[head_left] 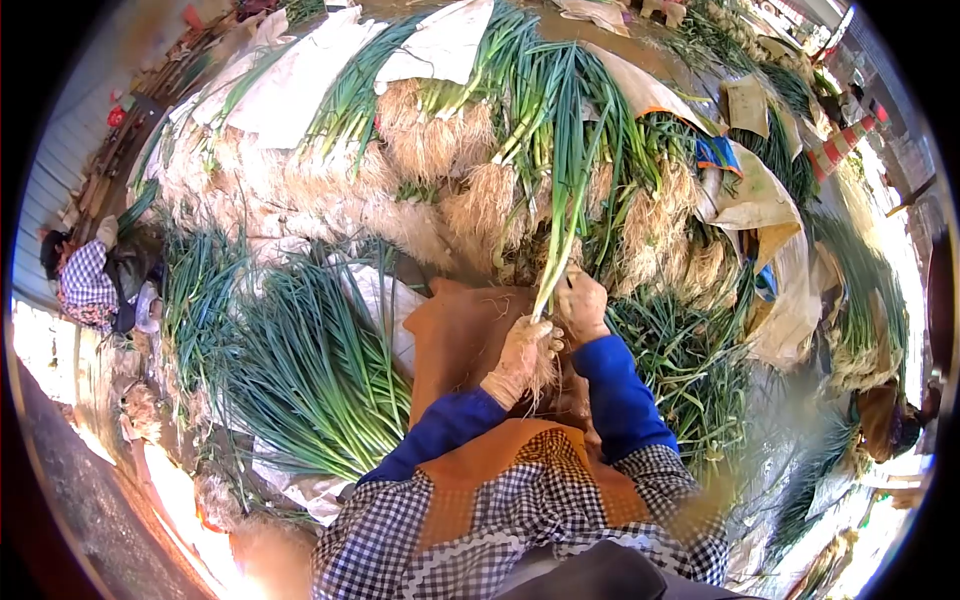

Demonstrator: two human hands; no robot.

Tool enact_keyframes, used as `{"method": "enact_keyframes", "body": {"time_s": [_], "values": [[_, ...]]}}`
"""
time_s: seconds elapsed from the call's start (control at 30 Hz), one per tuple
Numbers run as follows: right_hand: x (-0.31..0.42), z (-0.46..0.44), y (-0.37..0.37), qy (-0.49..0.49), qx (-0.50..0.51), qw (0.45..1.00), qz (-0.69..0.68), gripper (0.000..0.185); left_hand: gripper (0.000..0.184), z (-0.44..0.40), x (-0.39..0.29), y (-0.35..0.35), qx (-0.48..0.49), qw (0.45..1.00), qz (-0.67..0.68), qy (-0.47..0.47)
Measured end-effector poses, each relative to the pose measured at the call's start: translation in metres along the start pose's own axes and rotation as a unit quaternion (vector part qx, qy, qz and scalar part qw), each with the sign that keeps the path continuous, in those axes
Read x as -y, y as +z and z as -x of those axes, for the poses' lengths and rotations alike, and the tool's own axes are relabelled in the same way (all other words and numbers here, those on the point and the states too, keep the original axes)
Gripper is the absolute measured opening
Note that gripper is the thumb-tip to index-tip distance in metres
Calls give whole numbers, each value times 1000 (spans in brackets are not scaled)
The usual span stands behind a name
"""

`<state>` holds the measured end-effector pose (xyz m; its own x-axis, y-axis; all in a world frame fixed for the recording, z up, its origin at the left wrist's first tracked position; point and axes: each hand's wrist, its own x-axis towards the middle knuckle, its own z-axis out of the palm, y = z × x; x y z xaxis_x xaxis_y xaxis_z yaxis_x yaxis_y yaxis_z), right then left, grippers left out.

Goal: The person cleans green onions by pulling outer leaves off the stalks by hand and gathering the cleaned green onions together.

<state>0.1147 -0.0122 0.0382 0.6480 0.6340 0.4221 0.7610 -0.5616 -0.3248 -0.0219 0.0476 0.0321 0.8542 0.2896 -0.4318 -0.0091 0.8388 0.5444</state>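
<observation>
My left hand [522,362] is closed around the white lower ends of a few long green onions [566,205], just above their stringy roots. Their green tops reach away from me toward the big heap. My right hand [582,303] is curled right beside the white stems, a little farther out; what its fingers grip is hidden. Under both hands a brown apron [455,335] covers my lap, with loose root strands on it. To the left lies a fanned pile of green onions [310,365] with the roots gone from view.
Ahead stands a large heap of rooted onion bundles [430,130], partly covered by white sacks [300,80]. Loose green leaves [680,370] litter the ground at right, near a tan sheet [770,205]. A person in a checked top [88,285] sits at far left.
</observation>
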Motion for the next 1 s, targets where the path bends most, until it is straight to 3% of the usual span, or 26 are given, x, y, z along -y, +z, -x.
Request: {"method": "enact_keyframes", "body": {"time_s": [0.03,0.07,0.13,0.17,0.2,0.27,0.3,0.33,0.37,0.4,0.43,0.47,0.5,0.53,0.6,0.67,0.73,0.87,1.0], "values": [[9,11,-29,36,75,979,-186,24,14,-10,7,-11,13,999,44,-2],[22,21,-68,69,148,917,-365,29,14,-11,5,-13,14,999,46,-4],[21,53,-126,21,279,836,-473,26,12,-13,-5,-21,17,998,59,11],[-9,81,-138,134,343,730,-576,25,12,-17,-10,-27,49,989,130,-46],[-45,103,-150,245,392,595,-657,24,13,-12,-17,-24,61,992,111,-29],[-72,106,-190,305,421,767,-376,29,24,-16,-15,-28,44,994,91,-29],[-120,132,-170,161,451,872,-98,30,24,-11,-19,-24,47,994,88,-32],[-159,157,-145,3,433,880,194,31,30,-2,-27,-14,61,992,90,-64],[-102,111,-164,244,510,772,291,31,37,2,-34,-7,77,988,90,-94],[-118,117,-147,168,371,901,150,34,37,-1,-41,-3,88,988,87,-89],[-100,99,-141,158,218,949,-166,36,41,-1,-46,-3,180,969,108,-128],[-69,61,-142,223,251,897,-288,36,46,2,-50,-5,265,940,127,-171],[-54,31,-135,184,241,924,-234,35,44,3,-62,-1,294,931,141,-165],[-62,10,-105,75,113,976,-171,33,37,-3,-75,2,327,925,133,-138],[-37,-55,-93,65,21,981,-181,31,26,-11,-115,23,431,888,148,-70],[-25,-109,-73,118,26,989,-84,34,21,-9,-139,26,359,927,105,0],[-19,-153,-39,98,38,994,-33,57,21,-14,-147,21,227,971,69,23],[25,-208,-8,150,88,984,-46,66,22,-22,-145,2,291,949,117,41],[65,-233,20,196,120,973,-11,93,20,-6,-169,22,327,927,158,90]]}}
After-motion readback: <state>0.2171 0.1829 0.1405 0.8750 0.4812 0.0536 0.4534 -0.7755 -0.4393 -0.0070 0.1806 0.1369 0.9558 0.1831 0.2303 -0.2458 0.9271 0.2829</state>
